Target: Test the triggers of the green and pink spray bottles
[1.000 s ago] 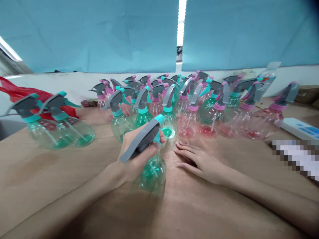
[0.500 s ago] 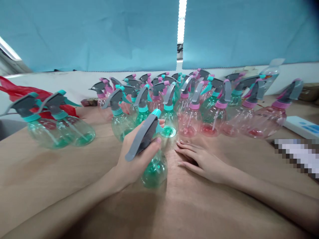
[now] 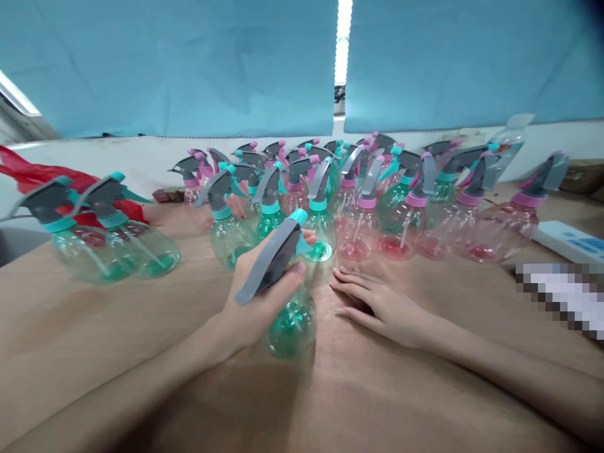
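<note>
My left hand (image 3: 257, 292) is wrapped round the neck of a green spray bottle (image 3: 291, 327) with a grey trigger head and turquoise nozzle. The bottle stands in front of me, its nozzle pointing away and slightly right. To its right, my right hand (image 3: 380, 305) rests on the table with fingers stretched out, holding nothing. Just beyond the hands, a green spray bottle (image 3: 319, 229) with a turquoise collar stands beside a pink spray bottle (image 3: 359, 233) with a pink collar.
Several more green and pink spray bottles crowd the back of the wooden table (image 3: 368, 402). Two green spray bottles (image 3: 141, 245) stand at the left before a red plastic bag (image 3: 28, 170). A white box (image 3: 570, 242) and a clear bottle (image 3: 507, 148) are at the right.
Hardly anything differs. The view has shifted very slightly, and the held bottle's nozzle sits a touch lower. Both hands keep their places.
</note>
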{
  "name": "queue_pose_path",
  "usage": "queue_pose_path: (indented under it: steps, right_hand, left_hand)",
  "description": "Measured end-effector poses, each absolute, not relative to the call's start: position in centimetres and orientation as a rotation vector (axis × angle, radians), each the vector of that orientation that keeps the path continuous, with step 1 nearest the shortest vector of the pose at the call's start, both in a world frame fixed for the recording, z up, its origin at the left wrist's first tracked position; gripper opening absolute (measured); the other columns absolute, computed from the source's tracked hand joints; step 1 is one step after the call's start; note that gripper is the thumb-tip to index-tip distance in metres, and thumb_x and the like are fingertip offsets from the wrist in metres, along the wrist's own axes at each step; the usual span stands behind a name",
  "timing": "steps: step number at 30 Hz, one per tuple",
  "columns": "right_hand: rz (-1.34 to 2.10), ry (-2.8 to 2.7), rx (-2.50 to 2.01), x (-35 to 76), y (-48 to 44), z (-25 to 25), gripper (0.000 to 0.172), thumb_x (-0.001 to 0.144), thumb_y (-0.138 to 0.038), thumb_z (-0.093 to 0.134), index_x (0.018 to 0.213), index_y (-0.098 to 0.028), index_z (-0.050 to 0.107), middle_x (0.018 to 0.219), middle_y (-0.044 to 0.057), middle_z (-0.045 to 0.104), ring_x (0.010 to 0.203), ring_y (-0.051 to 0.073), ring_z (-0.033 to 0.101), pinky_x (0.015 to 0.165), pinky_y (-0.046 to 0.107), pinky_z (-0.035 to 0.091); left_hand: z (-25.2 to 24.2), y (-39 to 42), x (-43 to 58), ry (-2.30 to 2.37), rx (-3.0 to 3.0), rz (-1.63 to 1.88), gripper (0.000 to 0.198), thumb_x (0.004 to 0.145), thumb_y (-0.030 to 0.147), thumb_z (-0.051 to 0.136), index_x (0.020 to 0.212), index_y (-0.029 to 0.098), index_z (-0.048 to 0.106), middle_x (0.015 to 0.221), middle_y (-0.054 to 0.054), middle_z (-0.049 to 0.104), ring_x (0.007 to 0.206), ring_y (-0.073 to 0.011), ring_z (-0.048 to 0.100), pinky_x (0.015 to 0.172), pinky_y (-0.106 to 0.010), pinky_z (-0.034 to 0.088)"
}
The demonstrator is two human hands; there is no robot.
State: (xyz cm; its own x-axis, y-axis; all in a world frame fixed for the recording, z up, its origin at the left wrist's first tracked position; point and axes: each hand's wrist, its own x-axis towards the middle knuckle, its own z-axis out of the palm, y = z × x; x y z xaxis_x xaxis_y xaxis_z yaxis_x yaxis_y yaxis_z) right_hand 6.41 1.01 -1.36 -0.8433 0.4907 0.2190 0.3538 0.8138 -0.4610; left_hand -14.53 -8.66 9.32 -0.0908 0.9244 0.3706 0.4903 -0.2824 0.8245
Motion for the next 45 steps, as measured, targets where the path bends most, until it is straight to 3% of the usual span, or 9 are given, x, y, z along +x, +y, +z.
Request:
queue_pose_path:
  steps: [6, 16, 37, 41, 45]
  right_hand:
    - [0.555, -2.716, -0.66, 6.36, 0.96, -1.18, 0.056, 0.098, -0.053, 0.041, 0.14, -0.017, 0.05, 0.149, 0.011, 0.045, 0.139, 0.028, 0.038, 0.112, 0.048, 0.035]
    - [0.576, -2.68, -0.648, 6.36, 0.93, -1.19, 0.053, 0.097, -0.052, 0.043, 0.139, -0.021, 0.051, 0.147, 0.011, 0.047, 0.137, 0.029, 0.04, 0.111, 0.051, 0.036]
    - [0.585, -2.659, -0.652, 6.4, 0.93, -1.34, 0.052, 0.097, -0.052, 0.045, 0.14, -0.024, 0.05, 0.147, 0.009, 0.047, 0.137, 0.029, 0.04, 0.111, 0.05, 0.036]
    - [0.579, -2.666, -0.644, 6.4, 0.98, -1.4, 0.052, 0.097, -0.052, 0.044, 0.141, -0.024, 0.05, 0.148, 0.009, 0.047, 0.137, 0.029, 0.04, 0.111, 0.051, 0.037]
    - [0.561, -2.685, -0.649, 6.37, 0.97, -1.31, 0.054, 0.097, -0.052, 0.043, 0.141, -0.022, 0.049, 0.147, 0.01, 0.047, 0.138, 0.028, 0.04, 0.112, 0.049, 0.036]
  left_hand:
    - [9.42, -8.6, -14.52, 1.549, 1.745, 1.322, 0.029, 0.079, 0.02, 0.058, 0.108, 0.019, 0.059, 0.099, -0.004, 0.068, 0.084, -0.0192, 0.064, 0.076, -0.032, 0.054]
    - [9.61, -8.68, -14.36, 1.555, 1.738, 1.344, 0.028, 0.079, 0.018, 0.057, 0.107, 0.019, 0.058, 0.105, -0.005, 0.067, 0.098, -0.0217, 0.063, 0.087, -0.035, 0.052]
    - [9.47, -8.61, -14.45, 1.551, 1.76, 1.319, 0.027, 0.08, 0.021, 0.056, 0.107, 0.019, 0.059, 0.1, -0.004, 0.067, 0.086, -0.0195, 0.064, 0.077, -0.032, 0.053]
    - [9.41, -8.61, -14.47, 1.54, 1.766, 1.344, 0.027, 0.079, 0.021, 0.058, 0.106, 0.021, 0.059, 0.101, -0.004, 0.067, 0.089, -0.0202, 0.063, 0.081, -0.033, 0.052]
    - [9.36, -8.56, -14.63, 1.534, 1.793, 1.325, 0.026, 0.079, 0.021, 0.056, 0.105, 0.022, 0.06, 0.096, -0.002, 0.066, 0.069, -0.0151, 0.058, 0.069, -0.03, 0.05]
